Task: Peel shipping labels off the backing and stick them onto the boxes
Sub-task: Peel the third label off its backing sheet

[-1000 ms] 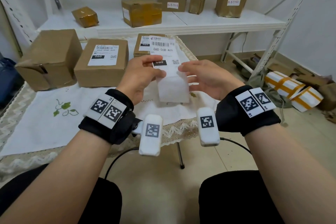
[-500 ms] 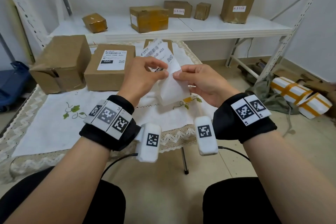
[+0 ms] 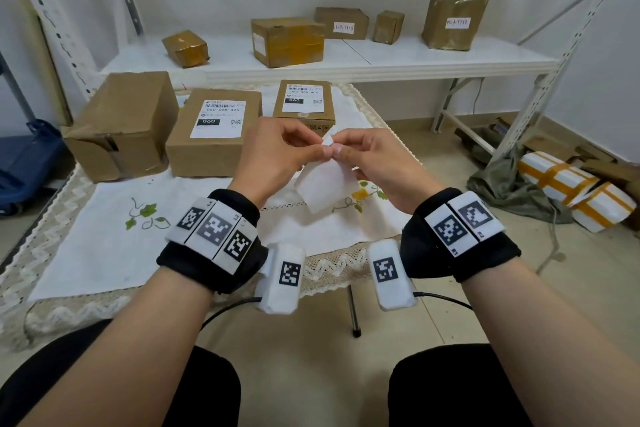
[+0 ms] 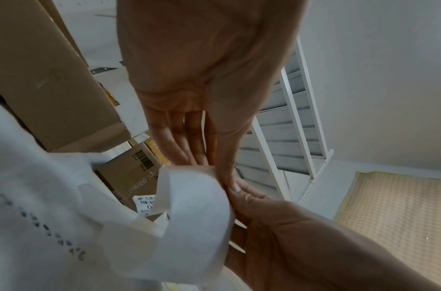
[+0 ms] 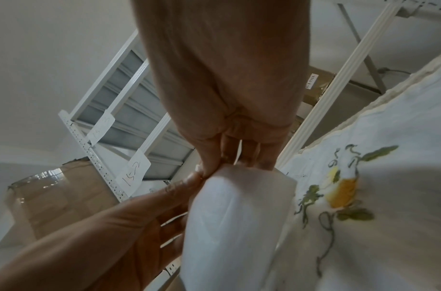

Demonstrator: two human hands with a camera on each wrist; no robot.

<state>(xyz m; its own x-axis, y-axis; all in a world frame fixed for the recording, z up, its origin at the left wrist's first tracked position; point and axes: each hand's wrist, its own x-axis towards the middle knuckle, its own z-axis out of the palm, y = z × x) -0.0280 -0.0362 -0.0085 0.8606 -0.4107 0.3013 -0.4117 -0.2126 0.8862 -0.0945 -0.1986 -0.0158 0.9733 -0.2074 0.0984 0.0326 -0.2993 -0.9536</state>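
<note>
Fingers [image 3: 320, 149] of both hands meet at the top edge of a white label sheet [image 3: 325, 187], thumb tips pressed together against it, so each hand pinches the paper at nearly the same spot. The left hand [image 3: 277, 156] comes in from 9 o'clock and the right hand [image 3: 375, 163] from 3 o'clock. The sheet hangs from the pinch toward 6 o'clock, its plain side up, held above the counter [image 3: 104, 246] and its embroidered white cloth. In the left wrist view the sheet [image 4: 194, 226] curls over on itself just below the fingers [image 4: 179, 145]; whether label and backing have started to part cannot be told. In the right wrist view the paper [image 5: 234, 216] droops from the pinched fingers [image 5: 239, 153].

Three cardboard boxes stand on the counter at 11 to 12 o'clock of the hands: an unlabelled box [image 3: 121, 121] at far left, a middle box [image 3: 214, 130] with a printed label on top, and a smaller labelled box [image 3: 304, 102] behind the hands. Five more boxes sit on the white shelf [image 3: 381, 62] beyond them.
</note>
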